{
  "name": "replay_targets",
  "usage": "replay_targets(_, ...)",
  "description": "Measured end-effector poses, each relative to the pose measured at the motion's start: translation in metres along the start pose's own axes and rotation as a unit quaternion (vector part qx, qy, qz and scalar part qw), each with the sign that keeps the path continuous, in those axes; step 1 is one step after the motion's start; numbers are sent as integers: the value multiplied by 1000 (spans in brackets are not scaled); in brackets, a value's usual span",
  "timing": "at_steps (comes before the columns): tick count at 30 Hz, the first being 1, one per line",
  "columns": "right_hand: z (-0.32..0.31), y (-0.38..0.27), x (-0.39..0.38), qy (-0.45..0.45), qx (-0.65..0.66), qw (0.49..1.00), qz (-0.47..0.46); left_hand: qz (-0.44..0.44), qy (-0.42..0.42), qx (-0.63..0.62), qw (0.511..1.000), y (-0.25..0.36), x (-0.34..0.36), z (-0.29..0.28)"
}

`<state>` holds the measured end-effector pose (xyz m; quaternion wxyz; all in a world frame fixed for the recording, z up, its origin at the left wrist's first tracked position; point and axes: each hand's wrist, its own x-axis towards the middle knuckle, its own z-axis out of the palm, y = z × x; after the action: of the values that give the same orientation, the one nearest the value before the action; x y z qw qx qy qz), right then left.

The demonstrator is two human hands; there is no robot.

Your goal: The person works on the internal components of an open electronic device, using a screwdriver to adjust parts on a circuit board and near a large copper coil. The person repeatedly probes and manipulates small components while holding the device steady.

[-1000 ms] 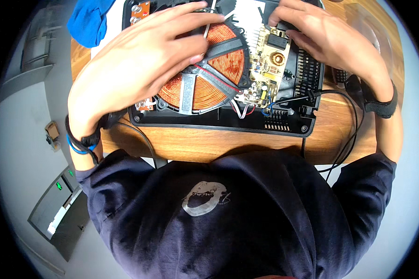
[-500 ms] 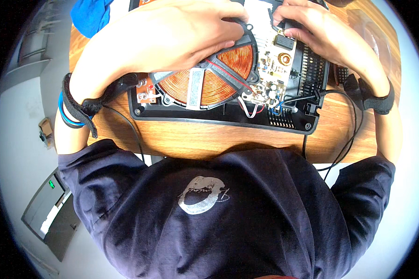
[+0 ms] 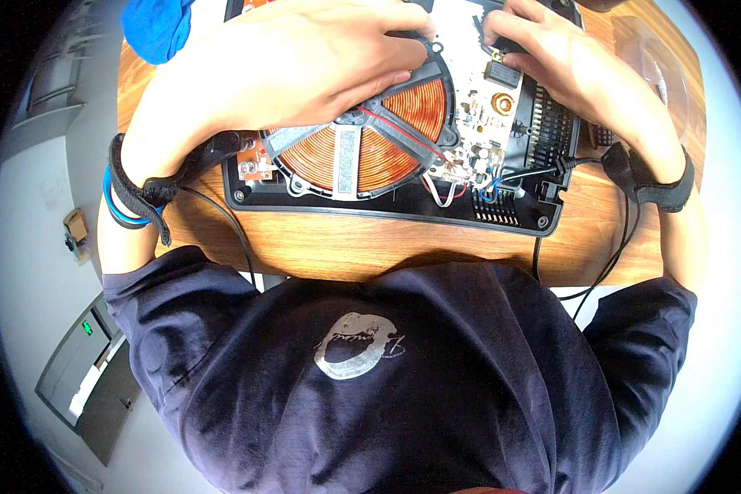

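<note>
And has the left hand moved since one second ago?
Yes, the left hand has moved to the right, closer to the circuit board in the black case.

Table was just brown wood-grain, nothing fancy. An open black casing [image 3: 305,203] took up most of the tabletop [image 3: 321,247], with a bunched-up blue cloth [image 3: 158,29] far left and some clear plastic piece [image 3: 659,66] over on the right.

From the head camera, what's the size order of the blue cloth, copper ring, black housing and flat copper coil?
1. Black housing
2. Flat copper coil, partly covered
3. Blue cloth, cut off above
4. Copper ring
</note>
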<state>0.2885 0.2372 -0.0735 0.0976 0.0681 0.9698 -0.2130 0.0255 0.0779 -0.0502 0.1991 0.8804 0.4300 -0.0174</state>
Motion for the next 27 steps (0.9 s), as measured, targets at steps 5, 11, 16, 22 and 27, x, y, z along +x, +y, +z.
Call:
replay_targets(5,0,4,3,-14,35,999,20,26,11,2,1000,-7,-2,4)
replay_targets(11,-7,1,2,1,35,999,-19,-13,23,1,1000,5,-5,-9)
replay_targets(16,-3,-1,1,-24,52,998,3,8,41,-4,999,-1,-5,-2)
replay_targets(22,6,12,1,4,28,999,-21,-8,3,-3,1000,6,-3,-5)
replay_targets(27,7,13,2,14,9,999,-32,4,7,-10,1000,0,-4,2)
